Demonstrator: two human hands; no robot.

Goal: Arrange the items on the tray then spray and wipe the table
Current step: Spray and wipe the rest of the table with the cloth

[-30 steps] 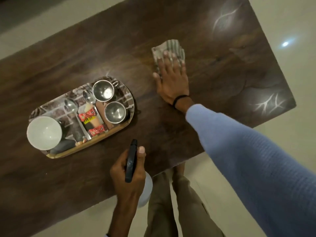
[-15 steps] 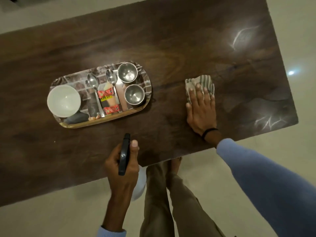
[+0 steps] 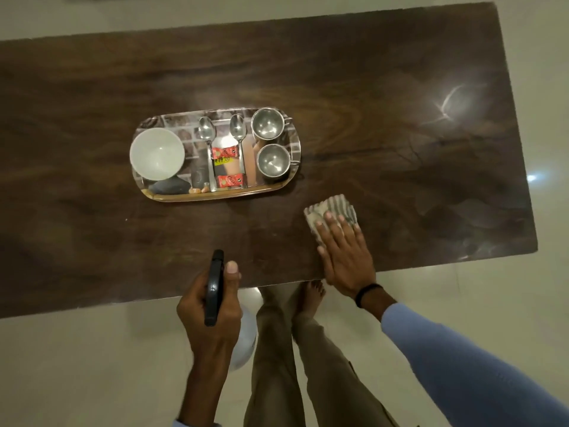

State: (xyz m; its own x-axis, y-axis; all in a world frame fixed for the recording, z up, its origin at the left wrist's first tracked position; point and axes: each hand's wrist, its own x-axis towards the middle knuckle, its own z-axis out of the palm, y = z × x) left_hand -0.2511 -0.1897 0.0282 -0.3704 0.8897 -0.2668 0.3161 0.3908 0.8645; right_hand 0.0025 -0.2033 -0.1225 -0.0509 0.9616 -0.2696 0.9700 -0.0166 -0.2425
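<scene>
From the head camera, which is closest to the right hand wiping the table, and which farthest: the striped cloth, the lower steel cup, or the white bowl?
Measured from the right hand:
1. Striped cloth: directly under the fingertips, touching them.
2. Lower steel cup: at the tray's right end, up and to the left of the hand.
3. White bowl: at the tray's far left end.

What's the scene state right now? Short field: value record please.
table: dark wood table, glare patch at far right
tray: oval tray left of centre
tray contents: white bowl, two spoons, two steel cups, red sachets
right hand: right hand flat on striped cloth, near front edge
left hand: left hand gripping spray bottle, at front edge
stage: tray arranged, wiping under way
</scene>
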